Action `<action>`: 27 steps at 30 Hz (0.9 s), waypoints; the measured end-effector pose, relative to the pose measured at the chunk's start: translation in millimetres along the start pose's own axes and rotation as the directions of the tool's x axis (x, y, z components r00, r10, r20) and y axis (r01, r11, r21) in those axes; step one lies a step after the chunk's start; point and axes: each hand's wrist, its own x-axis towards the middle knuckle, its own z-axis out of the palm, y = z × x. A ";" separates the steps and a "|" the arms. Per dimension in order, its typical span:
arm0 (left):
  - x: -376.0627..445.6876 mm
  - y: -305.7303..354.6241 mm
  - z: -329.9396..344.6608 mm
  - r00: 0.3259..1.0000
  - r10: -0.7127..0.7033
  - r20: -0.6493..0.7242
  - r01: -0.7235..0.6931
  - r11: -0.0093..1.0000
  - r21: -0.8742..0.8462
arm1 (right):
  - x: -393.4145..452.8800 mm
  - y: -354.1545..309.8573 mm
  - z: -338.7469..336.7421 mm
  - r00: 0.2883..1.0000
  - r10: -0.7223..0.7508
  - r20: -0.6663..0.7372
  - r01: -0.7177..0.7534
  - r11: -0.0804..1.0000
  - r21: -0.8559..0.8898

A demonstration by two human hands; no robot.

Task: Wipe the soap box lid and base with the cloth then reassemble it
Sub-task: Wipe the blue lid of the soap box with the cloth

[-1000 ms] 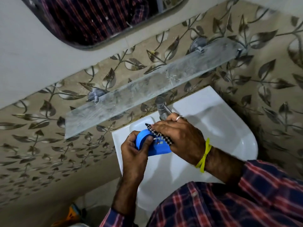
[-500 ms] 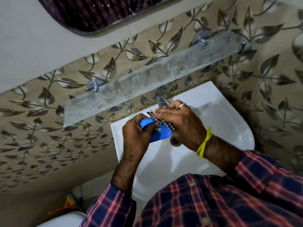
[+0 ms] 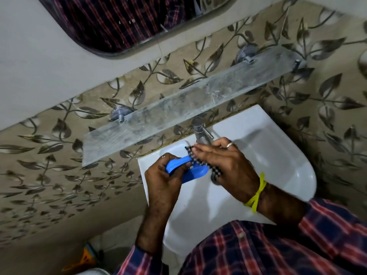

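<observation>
Fingers (image 3: 206, 150) pinch checkered cloth (image 3: 215, 169) against smooth blue plastic soap box (image 3: 190, 171); left hand (image 3: 160, 181) grips it.

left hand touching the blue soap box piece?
Touching. The head view shows the left hand wrapped round the blue soap box piece, thumb over its upper edge, above the sink.
</observation>
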 end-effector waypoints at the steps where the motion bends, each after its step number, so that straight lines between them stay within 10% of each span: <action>1: -2.3 -0.8 2.1 1.000 -0.007 -0.013 0.007 0.999 -0.037 | 3.2 1.0 0.3 0.999 0.035 -0.025 -0.035 0.999 0.022; 7: -8.8 -4.5 9.8 0.991 -0.136 0.013 0.135 0.967 -0.218 | 4.9 4.8 4.0 0.999 -0.041 -0.036 0.039 0.997 -0.066; 13: 8.1 21.3 18.3 0.988 -0.067 0.136 -0.009 0.871 0.492 | 16.0 3.3 3.8 0.993 -0.116 -0.036 0.110 0.985 -0.134; 27: -10.7 9.9 8.1 0.999 0.011 -0.052 0.002 0.966 0.260 | 7.8 -5.0 -0.4 0.998 -0.047 0.040 0.046 0.998 0.040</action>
